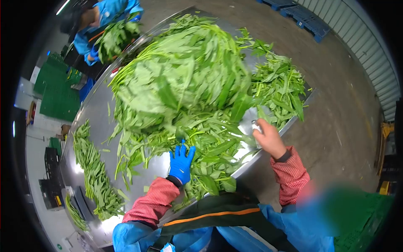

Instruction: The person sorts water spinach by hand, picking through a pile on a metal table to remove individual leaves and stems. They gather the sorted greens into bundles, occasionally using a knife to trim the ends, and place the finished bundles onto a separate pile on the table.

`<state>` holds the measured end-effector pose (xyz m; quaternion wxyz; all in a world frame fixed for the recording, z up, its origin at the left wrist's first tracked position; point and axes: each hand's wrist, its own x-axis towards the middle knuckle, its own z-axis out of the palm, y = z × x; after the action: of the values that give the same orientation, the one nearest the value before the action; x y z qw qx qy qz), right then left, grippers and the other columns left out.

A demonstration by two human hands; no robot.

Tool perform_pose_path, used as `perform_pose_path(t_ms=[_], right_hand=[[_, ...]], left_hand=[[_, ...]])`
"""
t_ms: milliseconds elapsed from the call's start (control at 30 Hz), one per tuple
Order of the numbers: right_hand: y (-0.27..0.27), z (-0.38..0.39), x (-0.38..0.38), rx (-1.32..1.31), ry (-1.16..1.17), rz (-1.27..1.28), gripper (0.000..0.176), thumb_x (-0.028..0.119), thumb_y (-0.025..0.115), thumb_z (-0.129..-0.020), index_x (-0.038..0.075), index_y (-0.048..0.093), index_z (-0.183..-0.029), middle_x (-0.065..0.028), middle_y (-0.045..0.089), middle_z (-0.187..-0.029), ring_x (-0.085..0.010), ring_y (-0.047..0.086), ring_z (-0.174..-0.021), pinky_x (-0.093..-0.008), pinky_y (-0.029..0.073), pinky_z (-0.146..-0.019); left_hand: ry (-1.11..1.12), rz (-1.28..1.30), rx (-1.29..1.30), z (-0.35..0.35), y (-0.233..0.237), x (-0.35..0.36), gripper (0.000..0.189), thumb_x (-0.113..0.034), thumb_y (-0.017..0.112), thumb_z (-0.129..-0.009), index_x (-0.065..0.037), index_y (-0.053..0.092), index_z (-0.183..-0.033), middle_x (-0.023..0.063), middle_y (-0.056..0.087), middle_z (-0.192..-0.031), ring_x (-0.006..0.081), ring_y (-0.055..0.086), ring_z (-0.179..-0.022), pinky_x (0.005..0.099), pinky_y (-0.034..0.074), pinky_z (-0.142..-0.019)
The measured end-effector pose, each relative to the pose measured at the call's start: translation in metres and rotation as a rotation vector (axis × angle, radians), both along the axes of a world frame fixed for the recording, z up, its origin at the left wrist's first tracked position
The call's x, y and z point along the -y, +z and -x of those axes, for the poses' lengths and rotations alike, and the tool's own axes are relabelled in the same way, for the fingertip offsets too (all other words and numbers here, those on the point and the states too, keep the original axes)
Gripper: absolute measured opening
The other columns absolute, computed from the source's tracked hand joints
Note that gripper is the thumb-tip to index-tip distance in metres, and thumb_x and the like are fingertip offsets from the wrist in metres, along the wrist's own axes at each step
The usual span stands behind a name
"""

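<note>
A big heap of leafy green stalks [184, 80] lies on a shiny steel table [94, 113]. My left hand [181, 162], in a blue glove, presses flat on the near leaves of the heap with fingers spread. My right hand [268, 138], bare, is closed around a small silvery object [256, 127] at the table's right edge, beside the leaves. Both arms wear red checked sleeves.
A smaller pile of greens [279, 84] lies at the far right of the table, and a row of stalks [94, 176] along its left side. A co-worker in blue [105, 25] handles greens at the far end. Green crates [58, 92] stand left; blue pallets [302, 17] far right.
</note>
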<state>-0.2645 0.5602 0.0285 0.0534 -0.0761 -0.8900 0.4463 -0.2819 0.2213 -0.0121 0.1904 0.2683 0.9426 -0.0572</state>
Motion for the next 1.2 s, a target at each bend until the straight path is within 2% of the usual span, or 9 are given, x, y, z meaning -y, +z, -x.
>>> perform_pose_path(t_ms=[233,333,433,600,800,900,1000,1100,1200], right_hand=[[-0.021,-0.007,-0.084,-0.079,-0.327,0.713,0.01,0.003,0.053,-0.086,-0.001,0.052,-0.095,-0.0001,0.052,-0.078,-0.0068,0.051,-0.068,-0.0207,0.042,-0.06],[-0.017,-0.019,-0.099,-0.111,-0.488,0.764,0.007,0.003,0.053,-0.085,0.0,0.051,-0.091,0.0002,0.051,-0.077,-0.0057,0.05,-0.067,-0.0209,0.041,-0.06],[-0.028,-0.033,-0.113,-0.151,-0.562,0.77,0.006,0.007,0.049,-0.087,0.002,0.051,-0.091,-0.0013,0.053,-0.076,-0.0064,0.049,-0.063,-0.0211,0.04,-0.056],[-0.028,-0.039,-0.119,-0.175,-0.691,0.787,0.007,0.005,0.049,-0.087,0.003,0.052,-0.093,0.0018,0.053,-0.075,-0.0044,0.047,-0.066,-0.0191,0.038,-0.059],[-0.032,-0.04,-0.107,-0.263,-0.664,0.716,0.008,0.005,0.05,-0.088,0.002,0.05,-0.096,0.0004,0.052,-0.082,-0.0053,0.047,-0.072,-0.0206,0.039,-0.064],[-0.038,-0.03,-0.098,-0.245,-0.625,0.65,0.007,0.004,0.047,-0.088,0.002,0.049,-0.094,-0.0007,0.052,-0.081,-0.0057,0.048,-0.07,-0.0209,0.04,-0.062],[-0.036,-0.015,-0.095,-0.244,-0.598,0.623,0.005,0.004,0.047,-0.088,0.003,0.049,-0.093,-0.0008,0.053,-0.081,-0.0057,0.047,-0.069,-0.021,0.039,-0.061],[-0.018,0.004,-0.094,-0.213,-0.502,0.402,0.016,0.007,0.058,-0.082,0.001,0.052,-0.096,-0.0067,0.059,-0.083,-0.0155,0.057,-0.074,-0.0283,0.045,-0.066],[-0.006,0.016,-0.086,-0.066,-0.12,-0.001,0.019,0.011,0.062,-0.078,0.004,0.055,-0.093,-0.0131,0.062,-0.078,-0.0264,0.063,-0.07,-0.0332,0.048,-0.062]], left_hand=[[-0.125,-0.155,0.02,0.029,-0.01,-0.16,0.088,-0.01,0.063,-0.068,-0.02,0.023,-0.146,0.0249,0.032,-0.139,0.0443,0.041,-0.12,0.06,0.029,-0.099],[-0.143,-0.395,-0.148,0.048,-0.025,-0.21,0.086,-0.008,0.061,-0.069,-0.019,0.024,-0.145,0.0239,0.029,-0.141,0.044,0.047,-0.114,0.0565,0.04,-0.089],[0.007,-0.359,0.084,0.066,-0.007,-0.272,0.084,-0.005,0.059,-0.07,-0.009,0.021,-0.145,0.0314,0.028,-0.139,0.0446,0.051,-0.109,0.051,0.048,-0.08],[0.064,-0.871,0.097,0.109,-0.106,-0.371,0.078,-0.01,0.06,-0.08,-0.005,0.018,-0.145,0.0246,0.034,-0.14,0.0398,0.042,-0.123,0.0414,0.035,-0.102],[0.083,-1.098,-0.193,0.213,-0.097,-0.482,0.09,-0.016,0.073,-0.074,-0.008,0.018,-0.146,0.0252,0.035,-0.139,0.0406,0.039,-0.124,0.0395,0.033,-0.105],[0.211,-0.746,0.102,0.206,-0.021,-0.467,0.106,-0.036,0.078,-0.068,-0.014,0.013,-0.148,0.0218,0.019,-0.15,0.0396,0.03,-0.132,0.0459,0.03,-0.107],[-0.091,-0.633,-0.032,0.162,-0.015,-0.423,0.11,-0.038,0.081,-0.064,-0.013,0.014,-0.147,0.0213,0.005,-0.152,0.0427,0.023,-0.135,0.0555,0.025,-0.107],[-0.415,-0.814,-0.02,0.102,-0.022,-0.345,0.088,-0.036,0.07,-0.077,-0.01,0.022,-0.146,0.0164,0.017,-0.152,0.0376,0.025,-0.136,0.0481,0.02,-0.111],[-0.65,-0.688,0.349,0.049,-0.039,-0.246,0.049,-0.027,0.052,-0.091,-0.013,0.041,-0.137,0.0091,0.047,-0.129,0.0284,0.047,-0.116,0.0391,0.039,-0.096]])
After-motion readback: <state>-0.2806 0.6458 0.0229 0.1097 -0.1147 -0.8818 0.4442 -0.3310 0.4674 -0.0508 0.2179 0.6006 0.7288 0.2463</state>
